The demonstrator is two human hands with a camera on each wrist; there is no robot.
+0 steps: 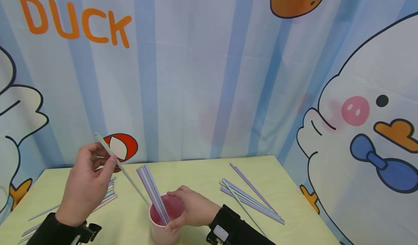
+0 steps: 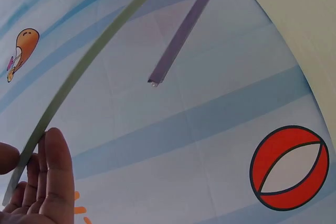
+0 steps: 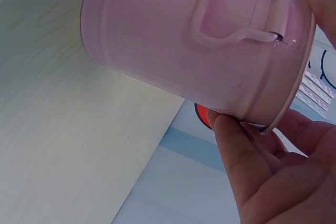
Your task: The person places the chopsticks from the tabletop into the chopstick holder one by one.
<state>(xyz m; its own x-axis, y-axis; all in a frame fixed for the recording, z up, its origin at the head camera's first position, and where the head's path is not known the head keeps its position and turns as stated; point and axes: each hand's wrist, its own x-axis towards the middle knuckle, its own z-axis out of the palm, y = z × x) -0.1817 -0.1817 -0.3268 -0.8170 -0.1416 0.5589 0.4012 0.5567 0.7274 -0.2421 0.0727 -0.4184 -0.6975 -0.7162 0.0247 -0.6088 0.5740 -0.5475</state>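
Observation:
My left hand [image 1: 86,185] pinches a long pale green straw [image 1: 132,182] between thumb and fingers near its upper end. The straw slants down to the right, its lower end close to the rim of a pink bucket [image 1: 160,235]. Inside the bucket a bundle of purple and white straws [image 1: 151,190] leans left; one purple straw end [image 2: 178,40] shows in the left wrist view. My right hand [image 1: 197,208] grips the bucket's rim, thumb at the front. In the right wrist view, the bucket's wall [image 3: 152,40] carries a folded handle [image 3: 231,39], with fingertips [image 3: 228,129] against the outside.
Several purple and green straws [image 1: 253,201] lie loosely at the right of the pale yellow table [image 1: 202,176]. More straws [image 1: 111,194] lie at the left, partly hidden behind my left hand and forearm. A striped duck-print curtain [image 1: 186,74] hangs behind the table.

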